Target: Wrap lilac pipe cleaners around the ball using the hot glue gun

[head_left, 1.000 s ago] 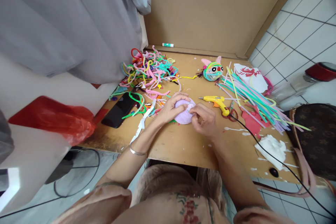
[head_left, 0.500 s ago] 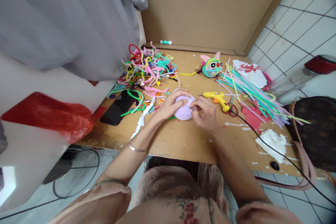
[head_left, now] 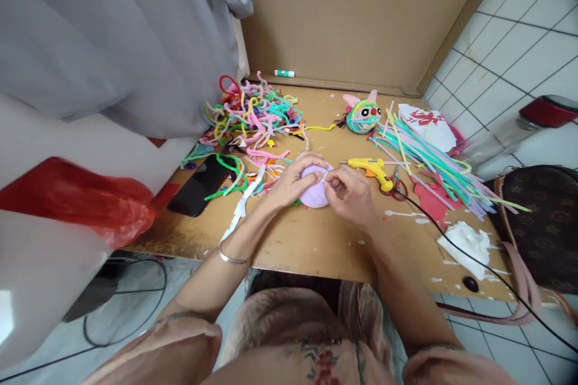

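A lilac ball wound from pipe cleaners rests on the wooden table in front of me. My left hand is wrapped round its left side, fingers curled over the top. My right hand presses against its right side, thumb and fingers pinched on the ball's surface near the top. A yellow glue gun lies just right of my right hand, its black cord running off to the lower right.
A tangle of coloured pipe cleaners lies at the back left, straight ones at the right. A finished ball figure with ears, a black phone, red scissors, white tissue, a brown bag and a red plastic bag surround me.
My right hand's fingers have crept up toward the top of the lilac ball. The view has shifted slightly; both hands stay on the ball.
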`<state>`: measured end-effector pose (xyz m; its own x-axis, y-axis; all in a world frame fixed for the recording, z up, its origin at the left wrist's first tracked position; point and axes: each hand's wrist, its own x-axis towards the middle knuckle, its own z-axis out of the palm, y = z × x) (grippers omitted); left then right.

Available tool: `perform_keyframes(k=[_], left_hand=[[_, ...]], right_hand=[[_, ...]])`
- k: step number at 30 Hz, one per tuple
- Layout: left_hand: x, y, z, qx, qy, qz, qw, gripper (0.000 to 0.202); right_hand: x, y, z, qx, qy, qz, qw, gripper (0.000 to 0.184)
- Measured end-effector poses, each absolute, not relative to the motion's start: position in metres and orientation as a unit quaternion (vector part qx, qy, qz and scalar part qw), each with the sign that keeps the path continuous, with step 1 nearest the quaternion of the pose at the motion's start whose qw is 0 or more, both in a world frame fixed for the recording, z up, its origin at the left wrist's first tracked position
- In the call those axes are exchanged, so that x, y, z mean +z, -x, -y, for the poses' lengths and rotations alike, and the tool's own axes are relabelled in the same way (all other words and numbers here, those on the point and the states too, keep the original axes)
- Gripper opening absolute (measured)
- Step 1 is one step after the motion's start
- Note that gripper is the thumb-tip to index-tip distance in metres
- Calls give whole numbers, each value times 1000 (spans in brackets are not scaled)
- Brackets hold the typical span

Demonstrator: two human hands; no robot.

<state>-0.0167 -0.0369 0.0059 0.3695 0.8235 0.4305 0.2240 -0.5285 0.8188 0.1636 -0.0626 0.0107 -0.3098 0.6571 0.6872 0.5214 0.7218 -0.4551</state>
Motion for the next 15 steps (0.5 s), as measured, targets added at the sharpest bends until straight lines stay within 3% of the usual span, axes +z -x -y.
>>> perform_keyframes(k=[15], left_hand=[[2,15,37,444,-754,-364,320,24]], right_hand=[[16,-167,62,67,357,822,438,15]])
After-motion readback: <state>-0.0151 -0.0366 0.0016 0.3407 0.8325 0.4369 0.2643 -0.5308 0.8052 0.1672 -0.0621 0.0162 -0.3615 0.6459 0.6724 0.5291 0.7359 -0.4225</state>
